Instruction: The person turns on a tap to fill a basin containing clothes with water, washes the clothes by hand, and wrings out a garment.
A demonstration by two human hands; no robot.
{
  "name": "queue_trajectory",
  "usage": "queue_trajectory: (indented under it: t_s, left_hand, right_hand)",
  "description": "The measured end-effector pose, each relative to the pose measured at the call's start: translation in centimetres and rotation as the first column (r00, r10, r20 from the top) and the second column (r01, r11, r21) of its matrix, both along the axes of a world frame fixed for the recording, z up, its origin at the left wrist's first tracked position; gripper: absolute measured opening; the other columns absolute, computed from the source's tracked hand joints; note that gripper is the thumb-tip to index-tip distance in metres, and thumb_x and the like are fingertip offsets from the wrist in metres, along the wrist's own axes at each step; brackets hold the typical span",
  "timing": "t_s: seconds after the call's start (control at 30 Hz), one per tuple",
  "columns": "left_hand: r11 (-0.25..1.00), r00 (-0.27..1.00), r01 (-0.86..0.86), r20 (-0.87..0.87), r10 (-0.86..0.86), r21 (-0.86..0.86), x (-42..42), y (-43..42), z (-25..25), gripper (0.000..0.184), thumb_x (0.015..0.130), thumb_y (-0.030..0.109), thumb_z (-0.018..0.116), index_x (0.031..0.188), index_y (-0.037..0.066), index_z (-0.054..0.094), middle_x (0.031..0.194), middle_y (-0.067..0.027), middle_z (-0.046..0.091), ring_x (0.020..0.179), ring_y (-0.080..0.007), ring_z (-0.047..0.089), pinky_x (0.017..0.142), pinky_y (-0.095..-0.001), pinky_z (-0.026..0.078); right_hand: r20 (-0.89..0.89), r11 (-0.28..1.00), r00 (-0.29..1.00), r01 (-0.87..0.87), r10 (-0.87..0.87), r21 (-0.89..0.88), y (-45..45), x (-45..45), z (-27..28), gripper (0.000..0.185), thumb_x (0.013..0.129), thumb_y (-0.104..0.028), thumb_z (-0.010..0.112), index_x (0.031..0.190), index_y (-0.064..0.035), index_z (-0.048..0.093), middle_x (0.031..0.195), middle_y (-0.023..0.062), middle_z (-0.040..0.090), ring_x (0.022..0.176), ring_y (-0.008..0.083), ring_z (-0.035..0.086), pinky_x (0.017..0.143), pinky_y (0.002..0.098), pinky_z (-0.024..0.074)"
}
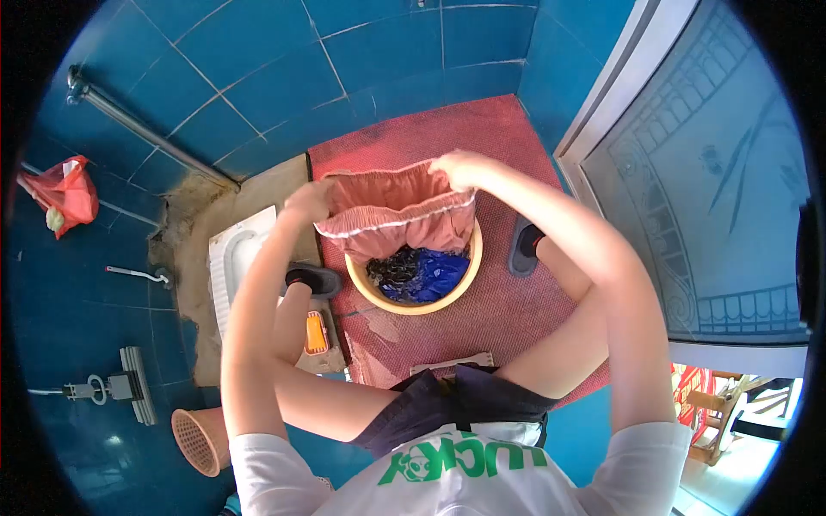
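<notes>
Stretched between my hands is a pink garment (387, 228) with a wide gathered elastic waistband, its opening facing up; whether it is shorts or a skirt I cannot tell. My left hand (311, 201) is closed on the left end of the waistband. At the right end, my right hand (460, 169) grips the band. The garment's lower part hangs into the back of a yellow basin (416, 308). Blue cloth (443, 273) and black cloth (394, 273) lie wet in the basin, in front of the pink fabric.
Under the basin is a red textured mat (516, 335). A squat toilet (245, 249) is at the left, with an orange item in a small holder (317, 334) near it. A wicker-like basket (200, 440) lies lower left. A frosted glass door (705, 189) stands right.
</notes>
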State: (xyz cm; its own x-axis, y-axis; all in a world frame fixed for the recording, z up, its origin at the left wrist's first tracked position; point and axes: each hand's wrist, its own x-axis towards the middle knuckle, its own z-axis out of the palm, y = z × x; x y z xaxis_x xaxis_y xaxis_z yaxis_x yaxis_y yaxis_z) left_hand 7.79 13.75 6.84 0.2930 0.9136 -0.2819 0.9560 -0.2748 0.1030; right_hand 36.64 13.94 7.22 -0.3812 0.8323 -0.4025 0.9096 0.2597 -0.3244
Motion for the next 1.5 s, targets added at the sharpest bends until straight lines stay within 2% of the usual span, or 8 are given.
queue_trajectory:
  t_s: [0.1,0.37,0.77,1.0,1.07,1.17,1.23,1.5]
  left_hand:
    - [0.98,0.972,0.162,0.153,-0.179,0.117,-2.4,2.2,1.7,0.056,0.065,0.002,0.051,0.12,0.007,0.045,0.104,-0.0202,0.057,0.102,-0.0332,0.052,0.084,-0.0364,0.043]
    - [0.993,0.956,-0.002,0.293,-0.034,0.121,0.4,2.1,14.1,0.064,0.059,-0.008,0.045,0.122,0.0,0.042,0.099,-0.0218,0.058,0.095,-0.029,0.057,0.075,-0.0334,0.046]
    - [0.996,0.966,-0.038,0.257,0.016,0.083,1.1,3.6,16.1,0.072,0.053,-0.01,0.055,0.122,0.002,0.041,0.109,-0.0125,0.055,0.102,-0.0235,0.052,0.086,-0.0293,0.041]
    - [0.987,0.994,0.11,0.024,-0.108,-0.114,-0.9,0.9,4.8,0.078,0.054,0.003,0.065,0.125,0.008,0.035,0.108,-0.0159,0.055,0.103,-0.0274,0.053,0.083,-0.0346,0.043]
    - [0.985,0.967,0.107,-0.216,-0.136,-0.139,-0.1,-0.2,0.2,0.081,0.059,0.005,0.063,0.131,0.016,0.028,0.109,-0.0128,0.055,0.099,-0.0248,0.056,0.075,-0.0373,0.047]
    - [0.961,0.903,-0.055,-0.424,-0.067,-0.271,2.8,-1.6,-5.2,0.073,0.067,0.015,0.064,0.131,0.019,0.028,0.132,-0.0084,0.035,0.107,-0.0258,0.051,0.08,-0.0416,0.045]
    - [0.963,0.884,-0.089,-0.466,-0.04,-0.253,2.9,-1.9,-11.8,0.068,0.072,0.023,0.062,0.131,0.02,0.029,0.14,-0.0067,0.024,0.113,-0.0264,0.046,0.081,-0.0413,0.043]
    - [0.979,0.817,-0.023,-0.568,-0.099,-0.205,4.0,-3.0,-26.8,0.05,0.087,0.029,0.039,0.134,0.019,0.027,0.144,-0.0133,0.004,0.132,-0.0341,0.001,0.104,-0.0456,0.009]
  right_hand:
    - [0.005,0.988,0.998,-0.058,0.058,0.145,0.2,0.0,4.2,0.049,0.071,0.006,0.05,0.116,-0.0115,0.052,0.11,0.011,0.057,0.1,0.0265,0.055,0.083,0.0354,0.0453]
    - [0.021,0.96,1.0,-0.016,0.011,0.279,0.4,-1.2,15.1,0.061,0.066,0.012,0.049,0.122,-0.013,0.046,0.111,0.0178,0.054,0.091,0.0301,0.059,0.064,0.0362,0.0547]
    - [-0.05,0.972,0.994,0.103,-0.095,0.21,2.0,-1.9,15.8,0.06,0.069,0.01,0.049,0.125,-0.0112,0.042,0.115,0.0181,0.051,0.087,0.0333,0.06,0.059,0.0377,0.0568]
    - [-0.116,0.976,0.985,-0.146,0.128,-0.159,2.4,2.1,2.4,0.06,0.063,0.0,0.06,0.121,-0.0054,0.043,0.094,0.0139,0.06,0.079,0.022,0.06,0.062,0.0318,0.0499]
    - [0.125,0.944,0.945,-0.315,0.302,0.102,2.1,2.0,-4.9,0.074,0.059,-0.011,0.068,0.124,-0.0006,0.036,0.093,0.0173,0.059,0.086,0.0298,0.059,0.07,0.0366,0.0487]
    - [0.261,0.999,0.964,-0.04,0.044,-0.021,-1.3,-0.9,-8.2,0.036,0.085,-0.013,0.037,0.117,0.0026,0.042,0.096,0.0156,0.06,0.085,0.0268,0.059,0.07,0.04,0.0486]
    - [0.221,0.998,0.975,0.034,-0.023,-0.046,-1.7,-1.6,-13.0,0.046,0.082,-0.009,0.041,0.125,0.0032,0.03,0.099,0.0176,0.058,0.087,0.0291,0.06,0.07,0.0383,0.0489]
    - [0.33,0.988,0.932,0.13,-0.15,0.082,-2.9,-3.0,-29.6,0.025,0.083,-0.016,0.043,0.1,-0.0051,0.058,0.095,0.0113,0.061,0.086,0.0219,0.061,0.068,0.0345,0.0496]
